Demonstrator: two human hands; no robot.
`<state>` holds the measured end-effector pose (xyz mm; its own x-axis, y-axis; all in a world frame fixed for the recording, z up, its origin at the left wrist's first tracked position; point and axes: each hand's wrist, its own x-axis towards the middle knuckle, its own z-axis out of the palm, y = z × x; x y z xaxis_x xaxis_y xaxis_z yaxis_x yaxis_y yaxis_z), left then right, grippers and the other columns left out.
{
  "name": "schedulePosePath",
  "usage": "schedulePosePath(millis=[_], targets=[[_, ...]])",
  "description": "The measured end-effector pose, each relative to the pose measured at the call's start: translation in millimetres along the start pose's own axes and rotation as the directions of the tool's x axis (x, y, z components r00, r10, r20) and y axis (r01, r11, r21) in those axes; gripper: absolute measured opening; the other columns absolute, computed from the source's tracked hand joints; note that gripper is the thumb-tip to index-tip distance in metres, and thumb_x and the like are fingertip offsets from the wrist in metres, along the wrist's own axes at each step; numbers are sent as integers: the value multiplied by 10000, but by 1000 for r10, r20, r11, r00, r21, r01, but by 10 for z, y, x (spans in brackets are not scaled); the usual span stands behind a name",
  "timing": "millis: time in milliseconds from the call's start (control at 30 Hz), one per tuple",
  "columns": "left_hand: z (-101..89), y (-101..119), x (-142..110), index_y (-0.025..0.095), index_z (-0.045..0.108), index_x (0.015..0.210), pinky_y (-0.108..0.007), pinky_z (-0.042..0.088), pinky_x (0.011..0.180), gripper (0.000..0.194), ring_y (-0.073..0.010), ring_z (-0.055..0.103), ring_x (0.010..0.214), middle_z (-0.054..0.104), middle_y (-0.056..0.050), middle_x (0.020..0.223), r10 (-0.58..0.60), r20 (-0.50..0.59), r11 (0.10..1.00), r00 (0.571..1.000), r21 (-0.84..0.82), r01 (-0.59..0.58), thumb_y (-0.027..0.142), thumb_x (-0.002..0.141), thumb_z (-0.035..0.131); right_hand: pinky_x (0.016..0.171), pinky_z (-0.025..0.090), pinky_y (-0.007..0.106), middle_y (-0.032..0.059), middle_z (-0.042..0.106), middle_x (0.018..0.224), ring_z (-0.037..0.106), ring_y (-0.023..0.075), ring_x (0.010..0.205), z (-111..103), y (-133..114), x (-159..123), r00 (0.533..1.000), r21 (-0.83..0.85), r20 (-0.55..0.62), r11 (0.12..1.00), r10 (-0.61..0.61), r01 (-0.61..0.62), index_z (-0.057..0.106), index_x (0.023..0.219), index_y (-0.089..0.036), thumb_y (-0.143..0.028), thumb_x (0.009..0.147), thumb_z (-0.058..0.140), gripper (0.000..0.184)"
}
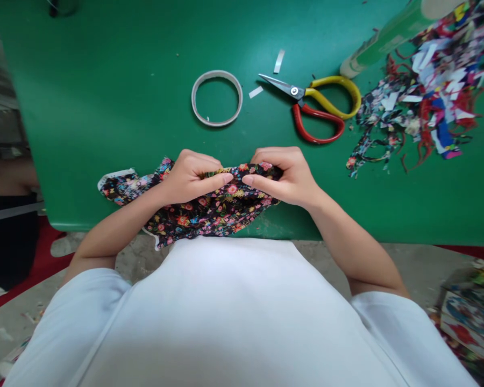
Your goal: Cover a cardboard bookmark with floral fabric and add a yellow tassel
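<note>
A black floral fabric piece with white trim at its left end lies bunched along the table's near edge. My left hand pinches its upper edge, thumb on top and fingers curled behind. Close beside it, my right hand grips the same edge farther right, its thumb pointing toward the left thumb. The fingers of both hands are partly hidden behind the cloth. Beyond the hands lie scissors with one yellow and one red handle, blades pointing left. A thin roll of tape rests left of them.
The green table reaches away from my body. Fabric scraps are heaped at the right, with a green-labelled bottle lying by them. Two small white strips sit near the scissors. Another person's leg shows at far left.
</note>
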<state>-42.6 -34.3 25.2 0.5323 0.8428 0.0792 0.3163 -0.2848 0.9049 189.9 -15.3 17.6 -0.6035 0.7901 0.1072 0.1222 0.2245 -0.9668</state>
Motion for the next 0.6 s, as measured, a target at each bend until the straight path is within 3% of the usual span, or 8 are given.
schedulePosePath(millis=[167, 333, 433, 600], targets=[[0, 12, 0, 167, 512, 555, -239, 300, 511, 455, -62, 419, 482, 430, 33, 505, 59, 55, 998, 997, 28, -60, 362, 961, 582, 585, 283, 282, -43, 401, 578, 356, 92, 571, 34, -4, 13, 999, 3, 6, 999, -39, 39, 511, 616, -183, -568, 911, 671, 510], [-9, 40, 38, 161, 412, 507, -240, 232, 474, 544, -45, 310, 453, 337, 48, 485, 63, 4, 997, 998, 54, -64, 409, 964, 575, 591, 273, 281, -48, 406, 582, 351, 84, 570, 53, -7, 12, 999, -20, -37, 1000, -16, 15, 508, 623, -178, -543, 901, 693, 495], [-33, 22, 42, 157, 374, 486, -243, 198, 458, 604, -41, 261, 452, 305, 51, 471, 22, -42, 1000, 999, 7, -22, 482, 944, 597, 596, 266, 283, -54, 379, 581, 322, 83, 571, 58, -23, 6, 996, 8, -82, 1000, 24, -23, 476, 616, -181, -547, 884, 713, 512], [-103, -18, 29, 156, 509, 516, -246, 211, 461, 580, -59, 321, 488, 384, 39, 478, -117, -48, 990, 992, -79, 113, 595, 849, 688, 578, 231, 292, -45, 318, 602, 257, 91, 584, 24, -51, -9, 965, 97, -229, 989, 131, -111, 398, 599, -193, -598, 885, 687, 574]])
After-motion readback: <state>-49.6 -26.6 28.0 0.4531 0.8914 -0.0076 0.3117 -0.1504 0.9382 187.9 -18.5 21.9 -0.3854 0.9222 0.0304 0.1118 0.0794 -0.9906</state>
